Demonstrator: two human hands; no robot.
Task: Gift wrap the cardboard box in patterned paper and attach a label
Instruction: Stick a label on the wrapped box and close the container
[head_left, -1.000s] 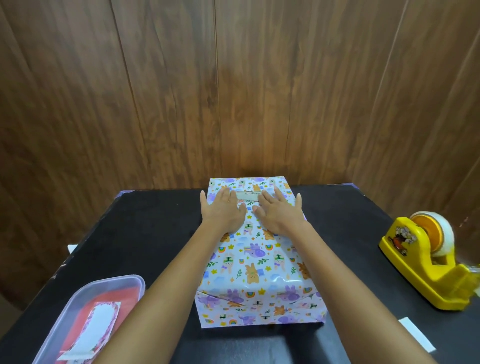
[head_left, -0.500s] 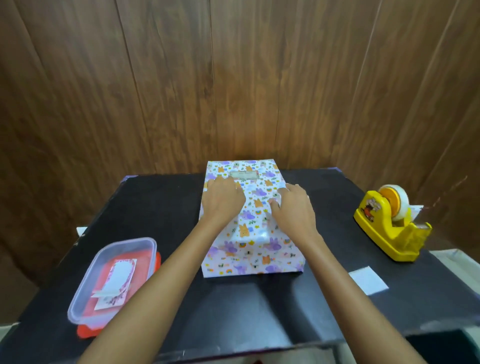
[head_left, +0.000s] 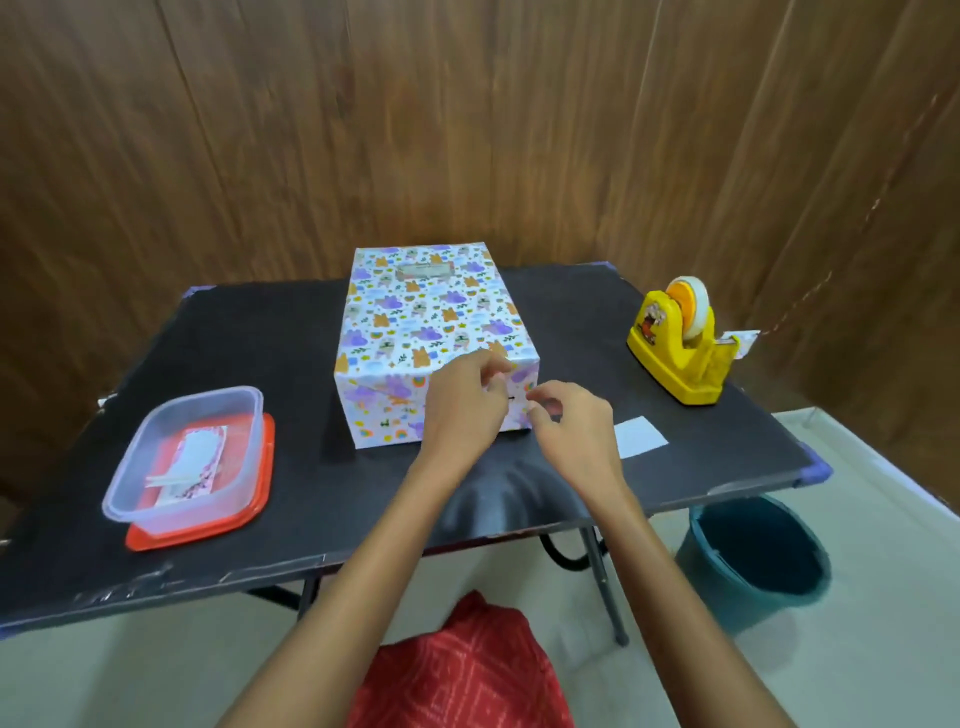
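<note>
Probably a home room: wood-panelled wall (head_left: 467, 130), folding table (head_left: 260, 338), floor bucket (head_left: 758, 556).

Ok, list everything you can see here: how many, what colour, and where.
box: one, white patterned wrap, table centre
label: one, pale, on the box top, far edge
tape dispenser: one, yellow, table right
paper slip: one, white, right of the box
tub: one, clear, table left, on the lid
lid: one, red, under the tub
sheets: count unclear, white and patterned, in the tub
table: one, black
bucket: one, teal, on the floor, right
left hand: fingers curled, before the box's near face
right hand: fingers curled, beside the left hand
</note>
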